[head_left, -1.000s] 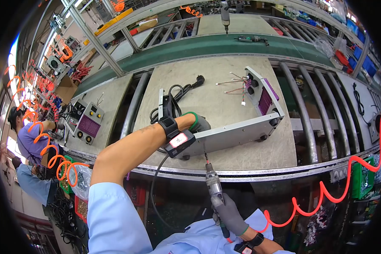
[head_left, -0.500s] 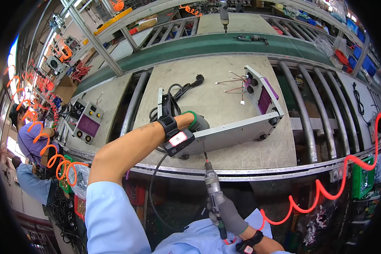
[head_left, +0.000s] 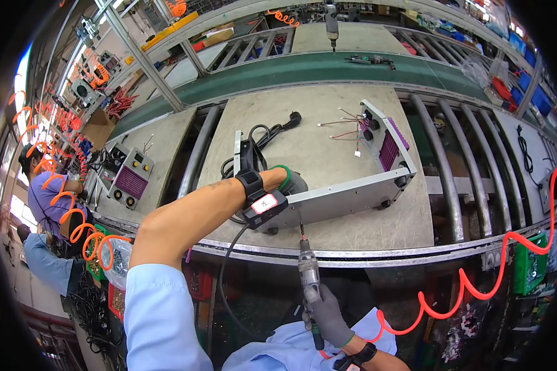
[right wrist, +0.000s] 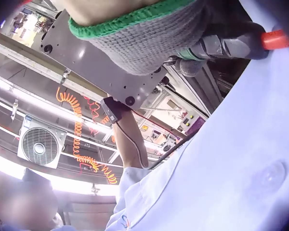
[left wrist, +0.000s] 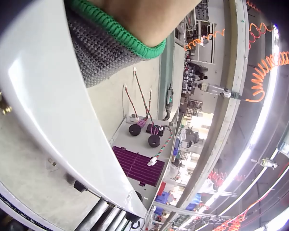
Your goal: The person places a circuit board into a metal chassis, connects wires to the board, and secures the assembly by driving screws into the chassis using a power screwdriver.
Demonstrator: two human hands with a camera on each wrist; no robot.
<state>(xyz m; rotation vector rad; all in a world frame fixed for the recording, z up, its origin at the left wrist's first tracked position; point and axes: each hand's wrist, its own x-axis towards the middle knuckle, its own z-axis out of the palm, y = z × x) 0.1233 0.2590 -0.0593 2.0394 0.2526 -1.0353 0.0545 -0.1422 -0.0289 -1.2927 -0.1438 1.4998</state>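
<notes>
My right hand [head_left: 329,315], in a grey glove, grips an air screwdriver [head_left: 308,272] by its lower body. The driver points away from me, its bit right at the near side of a grey metal chassis [head_left: 346,201]. Over the top edge of that side reaches my gloved left hand [head_left: 295,183]; its fingers are hidden behind the panel. In the left wrist view, the glove cuff [left wrist: 115,29] shows beside the pale panel [left wrist: 62,106]. A purple-vented end panel [head_left: 389,145] with loose wires stands at the chassis's right end. A black power cord [head_left: 267,133] lies at its left.
The chassis sits on a board [head_left: 229,204] over a roller conveyor with bare rollers [head_left: 436,167] to the right. Another purple-fronted unit [head_left: 130,179] stands left, near a person [head_left: 49,191]. An orange coiled hose [head_left: 470,278] stretches right. A second driver [head_left: 331,25] hangs beyond.
The rear of the air screwdriver and my right hand have swung slightly left, while the bit stays at the chassis side. My left hand keeps its place.
</notes>
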